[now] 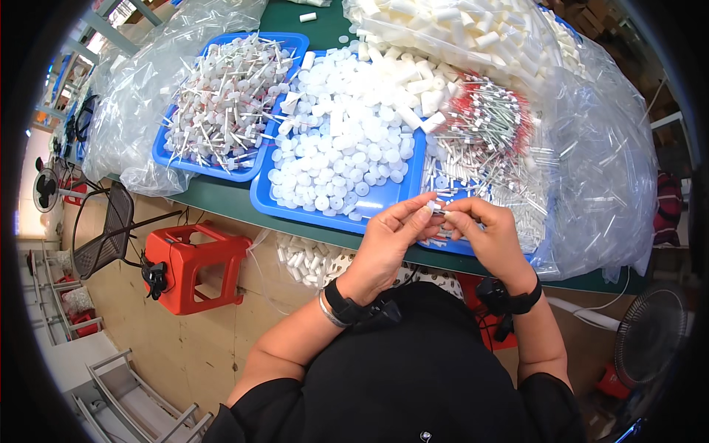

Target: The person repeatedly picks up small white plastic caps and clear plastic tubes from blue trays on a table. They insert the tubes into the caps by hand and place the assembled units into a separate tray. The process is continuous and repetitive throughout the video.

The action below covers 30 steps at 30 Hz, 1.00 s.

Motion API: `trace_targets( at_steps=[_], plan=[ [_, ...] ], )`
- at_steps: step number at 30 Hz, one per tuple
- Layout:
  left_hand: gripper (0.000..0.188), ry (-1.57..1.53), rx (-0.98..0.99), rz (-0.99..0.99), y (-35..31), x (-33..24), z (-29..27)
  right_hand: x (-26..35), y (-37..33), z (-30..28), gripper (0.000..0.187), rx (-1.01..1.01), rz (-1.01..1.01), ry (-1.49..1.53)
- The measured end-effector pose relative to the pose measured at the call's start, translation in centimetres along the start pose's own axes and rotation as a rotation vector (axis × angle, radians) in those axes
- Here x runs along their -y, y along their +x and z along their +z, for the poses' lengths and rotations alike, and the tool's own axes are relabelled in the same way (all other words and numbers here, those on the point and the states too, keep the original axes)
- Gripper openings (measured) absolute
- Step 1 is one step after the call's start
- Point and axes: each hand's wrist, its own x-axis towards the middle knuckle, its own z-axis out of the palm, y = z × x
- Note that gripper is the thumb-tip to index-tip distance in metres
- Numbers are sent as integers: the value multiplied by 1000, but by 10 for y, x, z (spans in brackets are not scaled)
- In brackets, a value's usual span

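My left hand point(401, 227) and my right hand point(481, 226) meet over the near edge of the right-hand blue tray. Fingertips of both are pinched together on a small white piece with a thin, dark-and-pale rod point(437, 210); its exact kind is too small to tell. Below and beyond my hands lie loose thin white rods point(473, 173). A bundle of metal pins with red ends point(491, 114) rests on top of them. To the left, the middle blue tray point(384, 198) holds a heap of translucent white discs point(340, 159).
A far-left blue tray point(164, 148) is full of rods fitted with discs. White foam-like cylinders point(458, 29) spill from a bag at the back. A large clear bag point(598, 162) stands on the right. A red stool point(185, 269) and a black fan point(653, 336) stand on the floor.
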Motion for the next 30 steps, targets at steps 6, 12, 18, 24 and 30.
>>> trace_targets(
  at_steps=[6,12,18,24,30],
  plan=[
    [32,27,76,-33,-2,-3,-5,-7,-1,5,16,124,20,29],
    [34,268,-73,239,4,-38,-9,2,1,18,16,-59,-219,-134],
    [31,-5,-286,658,25,-181,-75,-6,10,-22,15,-228,-290,-578],
    [31,849,-148,417,16,-125,-52,-16,19,-19,18,-123,-478,-955],
    [33,1620,35,817,20,-56,-46,-36,26,-14,15,-15,-437,-1092]
  ],
)
